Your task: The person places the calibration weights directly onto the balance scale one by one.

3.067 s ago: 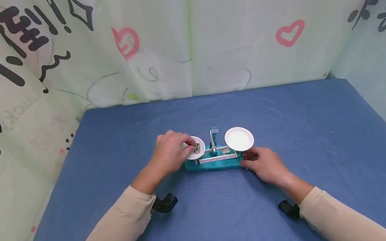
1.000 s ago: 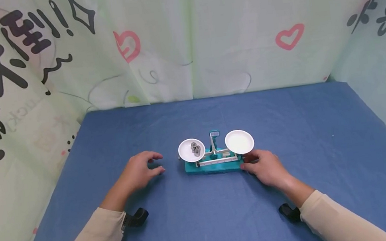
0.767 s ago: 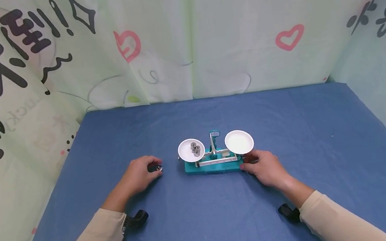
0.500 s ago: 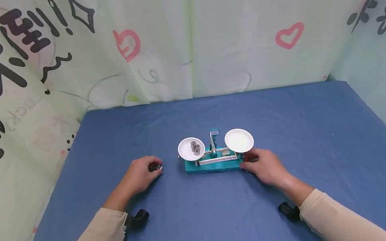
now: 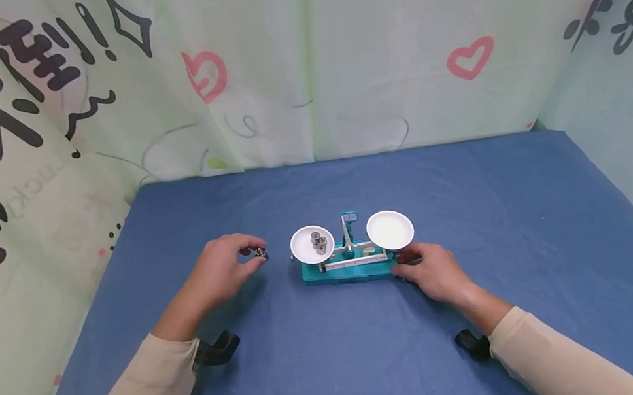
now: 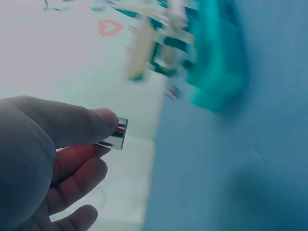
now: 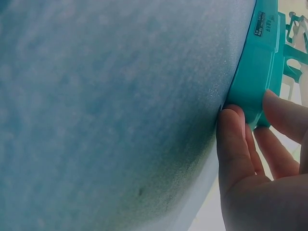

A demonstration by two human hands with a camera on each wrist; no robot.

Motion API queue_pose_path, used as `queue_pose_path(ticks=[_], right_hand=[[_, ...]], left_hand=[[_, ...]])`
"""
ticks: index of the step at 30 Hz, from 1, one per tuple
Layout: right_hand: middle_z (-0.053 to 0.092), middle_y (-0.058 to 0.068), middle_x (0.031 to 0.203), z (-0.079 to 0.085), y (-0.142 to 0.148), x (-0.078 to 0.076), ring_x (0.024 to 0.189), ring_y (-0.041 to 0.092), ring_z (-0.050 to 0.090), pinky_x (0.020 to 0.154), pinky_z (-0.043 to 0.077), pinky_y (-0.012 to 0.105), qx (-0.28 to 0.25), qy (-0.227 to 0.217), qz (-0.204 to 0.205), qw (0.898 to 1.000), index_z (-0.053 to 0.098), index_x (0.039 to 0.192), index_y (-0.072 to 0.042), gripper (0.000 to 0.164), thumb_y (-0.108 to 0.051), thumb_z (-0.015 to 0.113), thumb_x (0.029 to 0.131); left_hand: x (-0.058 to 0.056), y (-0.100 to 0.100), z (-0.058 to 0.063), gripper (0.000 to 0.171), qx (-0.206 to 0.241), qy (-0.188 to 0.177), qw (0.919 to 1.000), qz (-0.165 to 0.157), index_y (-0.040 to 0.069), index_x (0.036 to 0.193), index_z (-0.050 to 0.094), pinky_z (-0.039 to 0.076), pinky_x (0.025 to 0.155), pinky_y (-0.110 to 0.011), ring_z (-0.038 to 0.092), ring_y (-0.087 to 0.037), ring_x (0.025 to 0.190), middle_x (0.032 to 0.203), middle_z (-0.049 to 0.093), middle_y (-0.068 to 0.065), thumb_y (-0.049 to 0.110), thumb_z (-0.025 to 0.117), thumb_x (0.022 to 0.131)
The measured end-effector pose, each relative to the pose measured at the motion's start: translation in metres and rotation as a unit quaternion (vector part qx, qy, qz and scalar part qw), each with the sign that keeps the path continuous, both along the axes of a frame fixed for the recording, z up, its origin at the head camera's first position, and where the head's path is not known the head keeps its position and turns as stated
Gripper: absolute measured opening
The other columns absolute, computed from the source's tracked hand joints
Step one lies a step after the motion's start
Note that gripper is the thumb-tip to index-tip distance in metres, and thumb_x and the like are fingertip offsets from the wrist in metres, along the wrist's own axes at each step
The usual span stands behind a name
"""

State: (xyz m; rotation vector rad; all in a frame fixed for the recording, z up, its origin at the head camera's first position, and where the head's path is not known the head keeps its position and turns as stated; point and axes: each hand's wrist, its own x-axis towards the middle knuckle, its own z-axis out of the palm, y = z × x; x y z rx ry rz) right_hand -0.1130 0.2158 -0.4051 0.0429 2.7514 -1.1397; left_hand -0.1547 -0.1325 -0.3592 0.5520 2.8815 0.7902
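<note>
My left hand (image 5: 227, 268) pinches a small shiny metal cylinder (image 6: 117, 134) between thumb and fingertips, above the blue cloth and left of the scale. A teal balance scale (image 5: 349, 272) stands in the middle of the table. Several similar metal pieces (image 5: 319, 243) lie grouped in its white left pan (image 5: 301, 247). Nothing lies in the right pan (image 5: 390, 230). At the scale's right end, my right hand (image 5: 433, 271) grips the base; the right wrist view shows the thumb against the teal base (image 7: 255, 72) and the fingertips at its lower end.
Blue cloth (image 5: 471, 205) covers the table around the scale. A pale curtain (image 5: 393, 49) with hearts and dark lettering hangs behind and at both sides. A dark wrist camera (image 5: 220, 349) juts from the left sleeve, another (image 5: 473, 344) from the right.
The left hand let go of a metal piece in the left pan, moved left to the cloth, took hold of another cylinder and raised it slightly. The right hand stayed on the base.
</note>
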Motion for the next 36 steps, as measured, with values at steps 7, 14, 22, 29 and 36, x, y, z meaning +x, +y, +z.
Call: queue_pose_path(ticks=[7,14,22,29,36], right_hand=[[0.068,0.020,0.115,0.001,0.001,0.000,0.105,0.035,0.065,0.089,0.050,0.049,0.003,0.003,0.003,1.000,0.066,0.120,0.006,0.036,-0.013,0.071,0.091],[0.068,0.020,0.115,0.002,0.001,0.000,0.104,0.035,0.065,0.089,0.050,0.049,0.000,0.004,0.001,1.000,0.066,0.120,0.007,0.035,-0.013,0.071,0.091],[0.068,0.020,0.115,0.001,0.001,0.000,0.104,0.035,0.065,0.089,0.050,0.050,0.001,0.003,0.000,1.000,0.066,0.119,0.006,0.035,-0.013,0.071,0.091],[0.068,0.020,0.116,-0.001,0.000,0.000,0.106,0.036,0.065,0.090,0.050,0.051,0.000,0.006,0.006,1.000,0.065,0.121,0.007,0.036,-0.014,0.070,0.092],[0.068,0.021,0.115,0.000,0.002,0.000,0.103,0.036,0.065,0.088,0.051,0.050,-0.006,0.017,0.012,1.000,0.065,0.120,0.007,0.036,-0.015,0.070,0.092]], left_hand=[[-0.005,0.023,0.038,0.024,0.025,0.034,0.9981,-0.044,0.009,0.116,0.073,0.048,0.090,-0.045,0.059,-0.026,0.104,0.111,0.069,-0.003,0.017,0.074,0.093],[-0.015,0.058,0.069,0.022,0.025,0.064,0.9920,-0.106,0.011,0.115,0.073,0.046,0.093,-0.041,0.058,-0.022,0.105,0.110,0.069,-0.001,0.016,0.074,0.093],[-0.023,0.100,0.079,0.022,0.015,0.065,0.9852,-0.158,0.012,0.117,0.072,0.044,0.094,-0.036,0.056,-0.019,0.107,0.111,0.068,0.002,0.019,0.070,0.096],[-0.028,0.132,0.073,0.024,-0.012,0.056,0.9829,-0.175,0.016,0.118,0.071,0.038,0.099,-0.041,0.057,-0.016,0.108,0.111,0.069,0.004,0.026,0.069,0.097],[-0.030,0.161,0.063,0.023,-0.041,0.056,0.9795,-0.189,0.020,0.118,0.070,0.038,0.098,-0.042,0.057,-0.013,0.108,0.112,0.069,0.007,0.029,0.067,0.098]])
